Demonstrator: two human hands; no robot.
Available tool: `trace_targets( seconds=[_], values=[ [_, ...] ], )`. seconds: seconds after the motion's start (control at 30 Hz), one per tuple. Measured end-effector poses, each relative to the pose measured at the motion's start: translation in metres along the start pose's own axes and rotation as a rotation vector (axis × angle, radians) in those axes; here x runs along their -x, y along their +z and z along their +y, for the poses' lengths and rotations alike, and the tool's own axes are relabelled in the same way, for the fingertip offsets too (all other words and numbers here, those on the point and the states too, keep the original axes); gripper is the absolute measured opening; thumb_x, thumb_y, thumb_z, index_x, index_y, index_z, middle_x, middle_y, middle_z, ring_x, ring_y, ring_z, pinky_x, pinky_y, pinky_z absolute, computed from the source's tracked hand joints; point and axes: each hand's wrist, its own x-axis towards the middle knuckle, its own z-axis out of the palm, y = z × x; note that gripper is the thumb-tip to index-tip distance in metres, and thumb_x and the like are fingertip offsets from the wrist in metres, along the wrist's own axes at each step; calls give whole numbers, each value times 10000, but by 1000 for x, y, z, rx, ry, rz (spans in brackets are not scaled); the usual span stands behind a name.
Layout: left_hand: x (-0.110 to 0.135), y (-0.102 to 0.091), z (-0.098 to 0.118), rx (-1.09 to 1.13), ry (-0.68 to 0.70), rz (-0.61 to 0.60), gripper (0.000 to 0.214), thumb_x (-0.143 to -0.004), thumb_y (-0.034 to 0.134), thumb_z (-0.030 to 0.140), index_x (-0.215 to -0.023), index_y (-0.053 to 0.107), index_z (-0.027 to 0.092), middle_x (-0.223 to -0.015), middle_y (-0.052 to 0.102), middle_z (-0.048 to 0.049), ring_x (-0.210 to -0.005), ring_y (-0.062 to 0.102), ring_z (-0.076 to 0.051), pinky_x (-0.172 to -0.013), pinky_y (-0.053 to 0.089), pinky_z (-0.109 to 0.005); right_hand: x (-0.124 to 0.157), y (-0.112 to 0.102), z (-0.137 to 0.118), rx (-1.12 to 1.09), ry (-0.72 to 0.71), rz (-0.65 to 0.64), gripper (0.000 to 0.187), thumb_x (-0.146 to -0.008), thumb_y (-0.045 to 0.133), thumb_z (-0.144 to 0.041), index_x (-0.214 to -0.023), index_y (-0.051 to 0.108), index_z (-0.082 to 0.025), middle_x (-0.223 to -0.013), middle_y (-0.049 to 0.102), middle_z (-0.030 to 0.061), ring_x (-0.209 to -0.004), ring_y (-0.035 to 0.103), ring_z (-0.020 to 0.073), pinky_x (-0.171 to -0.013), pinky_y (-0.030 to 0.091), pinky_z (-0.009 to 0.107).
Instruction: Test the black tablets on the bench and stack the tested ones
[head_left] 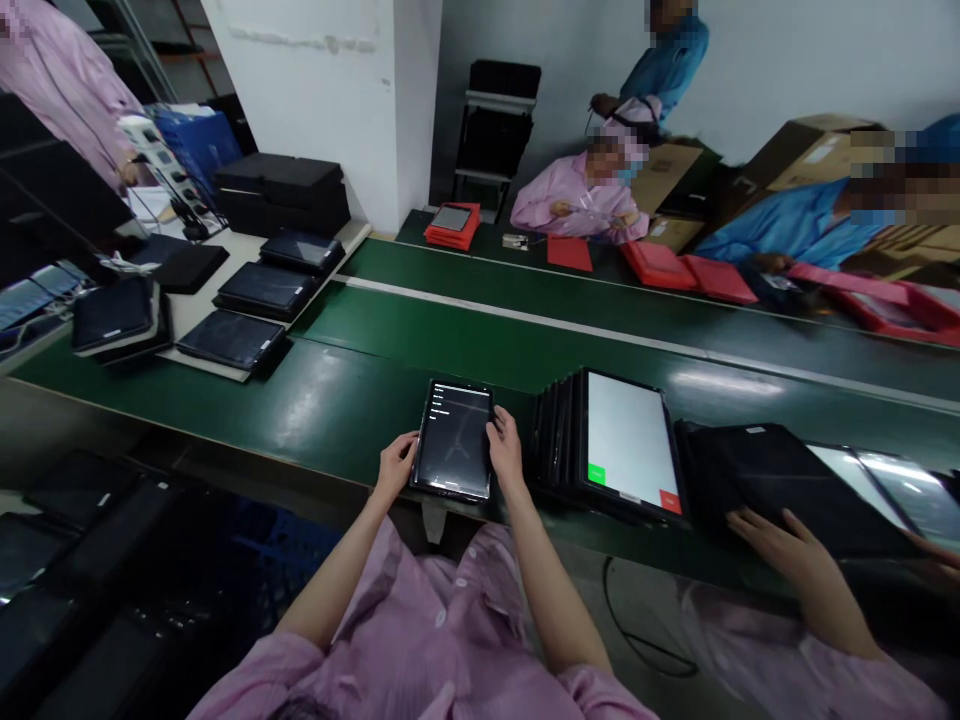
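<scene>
A tablet point(454, 445) with a dark screen and a few short lines of white text at its upper left is between my two hands, over the near edge of the green bench. My left hand point(395, 466) grips its left edge, and my right hand point(505, 447) is closed on the right edge. Just right of it leans a row of upright tablets; the front tablet point(628, 435) has a white screen with a green and a red square at its lower corners.
Flat tablets point(232, 338) and black boxes point(281, 190) lie on the left table. A co-worker's hand point(787, 550) rests by a black panel point(787, 480) at right. Red sleeves point(656, 265) line the far bench, where other people sit. Dark stacks point(90, 560) stand low at left.
</scene>
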Motion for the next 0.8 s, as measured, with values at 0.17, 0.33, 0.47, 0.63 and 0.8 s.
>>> trace_targets(
  seconds=[0.17, 0.33, 0.47, 0.63, 0.8],
  values=[
    [0, 0, -1, -15, 16, -8, 326, -1017, 616, 463, -1054, 834, 224, -1247, 797, -108, -1178, 739, -264, -1062, 558, -419, -3, 3, 14, -53, 8, 12, 559, -975, 543, -449, -1487, 556, -224, -1559, 597, 156, -1419, 599, 271, -1235, 439, 531],
    [0, 0, -3, -22, 13, -2, 341, -1017, 616, 477, -1065, 835, 221, -1258, 793, -110, -1185, 737, -263, -1067, 558, -412, -4, 4, 15, -33, 10, 20, 532, -974, 511, -392, -1473, 558, -212, -1543, 609, 157, -1402, 610, 259, -1235, 442, 532],
    [0, 0, -7, -17, 12, 0, 341, -1009, 624, 489, -1037, 834, 221, -1256, 793, -113, -1188, 737, -268, -1069, 560, -413, -4, 4, 8, 30, -13, 13, 611, -953, 564, -418, -1517, 501, -191, -1560, 574, 185, -1393, 609, 282, -1220, 456, 542],
    [0, 0, -8, -7, 17, 5, 337, -1005, 632, 488, -1011, 831, 217, -1258, 792, -117, -1188, 738, -269, -1072, 561, -417, -1, 5, -17, 218, -117, 7, 812, -909, 717, -476, -1604, 406, -194, -1624, 481, 200, -1465, 526, 331, -1216, 455, 545],
    [-1, 1, -8, 5, 14, 2, 337, -1004, 632, 492, -1008, 832, 221, -1247, 796, -113, -1177, 743, -266, -1064, 565, -414, 0, 10, -37, 405, -378, -52, 458, -1049, 538, -395, -1466, 593, -214, -1443, 673, 144, -1428, 551, 303, -1230, 421, 555]
  ],
)
